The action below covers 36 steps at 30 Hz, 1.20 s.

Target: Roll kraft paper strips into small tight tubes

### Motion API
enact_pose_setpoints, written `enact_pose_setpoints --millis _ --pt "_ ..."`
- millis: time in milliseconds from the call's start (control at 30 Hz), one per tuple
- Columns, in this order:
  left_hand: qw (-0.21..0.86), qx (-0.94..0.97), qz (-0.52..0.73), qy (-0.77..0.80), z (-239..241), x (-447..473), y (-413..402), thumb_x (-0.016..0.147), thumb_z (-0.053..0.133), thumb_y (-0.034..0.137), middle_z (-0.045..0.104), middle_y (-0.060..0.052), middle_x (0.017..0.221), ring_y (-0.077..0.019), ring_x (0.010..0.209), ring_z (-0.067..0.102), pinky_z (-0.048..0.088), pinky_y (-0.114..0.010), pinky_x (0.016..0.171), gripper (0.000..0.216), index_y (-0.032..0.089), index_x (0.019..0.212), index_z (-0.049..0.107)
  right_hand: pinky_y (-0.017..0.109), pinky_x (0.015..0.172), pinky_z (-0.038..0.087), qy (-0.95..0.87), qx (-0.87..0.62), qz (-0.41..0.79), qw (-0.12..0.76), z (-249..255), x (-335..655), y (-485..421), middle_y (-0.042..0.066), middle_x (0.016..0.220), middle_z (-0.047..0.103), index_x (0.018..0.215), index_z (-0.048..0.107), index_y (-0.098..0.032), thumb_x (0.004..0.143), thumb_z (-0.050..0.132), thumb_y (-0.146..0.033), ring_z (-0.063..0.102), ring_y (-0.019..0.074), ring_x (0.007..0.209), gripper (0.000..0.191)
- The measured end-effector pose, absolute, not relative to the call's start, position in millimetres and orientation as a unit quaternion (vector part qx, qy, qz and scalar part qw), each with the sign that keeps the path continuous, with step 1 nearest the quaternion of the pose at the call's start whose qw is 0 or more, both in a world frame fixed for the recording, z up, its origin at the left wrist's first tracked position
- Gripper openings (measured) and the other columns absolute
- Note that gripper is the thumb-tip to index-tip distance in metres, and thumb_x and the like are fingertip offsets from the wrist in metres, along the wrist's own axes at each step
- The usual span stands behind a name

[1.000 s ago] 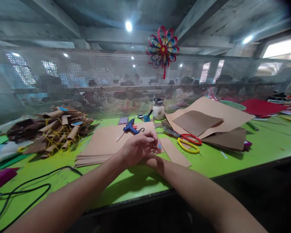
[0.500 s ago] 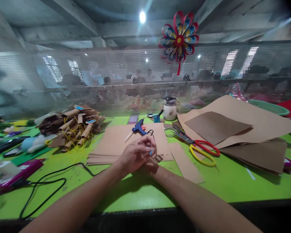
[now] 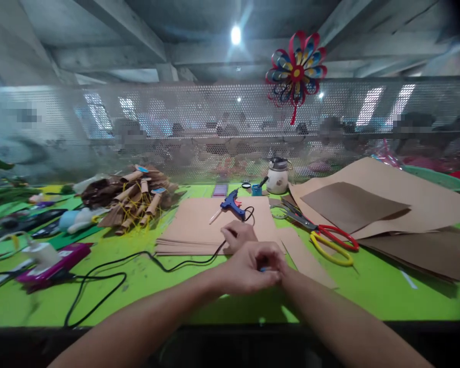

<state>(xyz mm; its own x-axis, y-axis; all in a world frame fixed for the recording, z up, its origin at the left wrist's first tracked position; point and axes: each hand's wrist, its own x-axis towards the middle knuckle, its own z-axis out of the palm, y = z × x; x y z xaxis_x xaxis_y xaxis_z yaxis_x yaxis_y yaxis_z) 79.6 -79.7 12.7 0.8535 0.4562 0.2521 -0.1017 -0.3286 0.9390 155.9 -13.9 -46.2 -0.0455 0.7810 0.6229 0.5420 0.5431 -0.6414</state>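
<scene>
The left hand (image 3: 249, 268) is in front, at the right wrist. Its fingers are bent in, but I cannot tell if it grips the wrist. The right hand (image 3: 239, 235) is just past it, over the near edge of the paper pile (image 3: 191, 222). Its fingers are bent too, and I cannot tell if they hold anything.

Think of a clock with the right hand in the middle. The blue glue gun (image 3: 233, 204) is at 12, lying on top of the paper pile. A black cord (image 3: 168, 270) comes to the hand from 8 o'clock. The little blue pot (image 3: 256, 191) and the white jar (image 3: 278, 181) are at 1. The big brown sheets (image 3: 425, 194) are between 2 and 3. The scissors (image 3: 310, 225), with one red and one yellow handle, are at 3. A paper strip (image 3: 301, 255) is at 4. Brown rolls (image 3: 141, 202) with yellow string sit at 10. All lie on the green table (image 3: 383, 296).
</scene>
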Motion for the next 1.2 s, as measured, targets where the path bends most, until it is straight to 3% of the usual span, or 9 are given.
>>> enact_pose_setpoints --millis 167,300,400,633,733,833,967,1100,1200 --pt "0.339 0.912 0.230 0.022 -9.0 81.4 -88.0 0.058 0.046 0.002 0.055 0.000 0.067 -0.0088 0.055 0.045 0.035 -0.019 0.054 0.035 0.014 0.087 0.060 0.023 0.057 0.040 -0.631 -0.506 0.055 0.585 -30.7 182.7 -5.1 0.003 0.065 0.062 0.072 0.063 -0.015 0.083 0.044 -0.034 0.053 0.0133 0.060 0.029" --pt "0.200 0.950 0.237 0.028 -27.2 85.9 -74.1 0.062 0.047 0.005 0.057 -0.002 0.066 -0.0134 0.059 0.049 0.037 -0.023 0.058 0.033 0.017 0.088 0.062 0.023 0.052 0.040 -0.552 -0.543 0.101 0.625 -30.0 209.4 8.4 0.002 0.054 0.058 0.062 0.060 -0.015 0.080 0.046 -0.041 0.050 0.0120 0.050 0.035" --pt "0.184 0.941 0.274 0.071 -36.1 88.2 -63.3 0.064 0.047 0.006 0.061 -0.005 0.071 -0.0165 0.065 0.052 0.039 -0.027 0.063 0.032 0.018 0.090 0.062 0.022 0.047 0.040 -0.462 -0.523 0.188 0.691 -29.5 225.7 19.1 0.001 0.053 0.056 0.062 0.059 -0.013 0.073 0.054 -0.043 0.047 0.0097 0.045 0.032" --pt "0.291 0.868 0.348 0.203 -40.2 86.1 -35.2 0.073 0.042 0.011 0.060 -0.003 0.069 -0.0139 0.060 0.052 0.039 -0.024 0.057 0.024 0.018 0.086 0.061 0.019 0.044 0.040 -0.419 -0.531 0.204 0.707 24.6 266.9 8.2 0.001 0.056 0.057 0.067 0.057 -0.013 0.076 0.049 -0.039 0.046 0.0059 0.042 0.028" --pt "0.291 0.826 0.382 0.296 -35.7 83.6 -11.8 0.075 0.041 0.018 0.053 0.001 0.057 -0.0111 0.049 0.046 0.034 -0.021 0.049 0.023 0.016 0.088 0.061 0.018 0.045 0.039 -0.459 -0.530 0.206 0.682 44.8 284.4 -16.5 0.001 0.054 0.057 0.062 0.059 -0.012 0.072 0.057 -0.033 0.048 0.0062 0.044 0.023" --pt "0.262 0.821 0.363 0.354 -36.6 78.4 12.0 0.076 0.040 0.018 0.056 -0.001 0.060 -0.0122 0.052 0.049 0.035 -0.022 0.052 0.026 0.015 0.092 0.060 0.020 0.046 0.039 -0.569 -0.588 0.179 0.546 40.4 293.2 -42.0 0.003 0.051 0.058 0.055 0.058 -0.012 0.072 0.058 -0.035 0.049 0.0081 0.044 0.028" --pt "0.230 0.836 0.317 0.383 -44.6 68.3 27.6 0.074 0.040 0.015 0.062 -0.006 0.072 -0.0160 0.064 0.055 0.039 -0.025 0.061 0.026 0.015 0.088 0.063 0.022 0.048 0.039 -0.679 -0.619 0.169 0.357 5.1 283.4 -64.7 0.004 0.058 0.064 0.065 0.066 -0.013 0.073 0.056 -0.032 0.052 0.0113 0.049 0.023" --pt "0.104 0.909 0.251 0.316 -45.3 54.9 21.8 0.076 0.044 0.021 0.061 -0.009 0.089 -0.0196 0.080 0.055 0.039 -0.028 0.070 0.023 0.015 0.090 0.062 0.024 0.056 0.040 -0.694 -0.603 0.148 0.365 -32.1 256.1 -72.6 0.004 0.068 0.067 0.086 0.069 -0.013 0.066 0.065 -0.028 0.056 0.0140 0.059 0.026" --pt "0.007 0.940 0.197 0.280 -43.0 44.1 13.8 0.078 0.044 0.024 0.057 -0.009 0.086 -0.0193 0.078 0.052 0.038 -0.029 0.069 0.020 0.015 0.082 0.061 0.025 0.058 0.041 -0.691 -0.587 0.115 0.406 -48.0 235.0 -74.0 0.004 0.067 0.067 0.092 0.069 -0.012 0.064 0.066 -0.023 0.057 0.0159 0.061 0.030"
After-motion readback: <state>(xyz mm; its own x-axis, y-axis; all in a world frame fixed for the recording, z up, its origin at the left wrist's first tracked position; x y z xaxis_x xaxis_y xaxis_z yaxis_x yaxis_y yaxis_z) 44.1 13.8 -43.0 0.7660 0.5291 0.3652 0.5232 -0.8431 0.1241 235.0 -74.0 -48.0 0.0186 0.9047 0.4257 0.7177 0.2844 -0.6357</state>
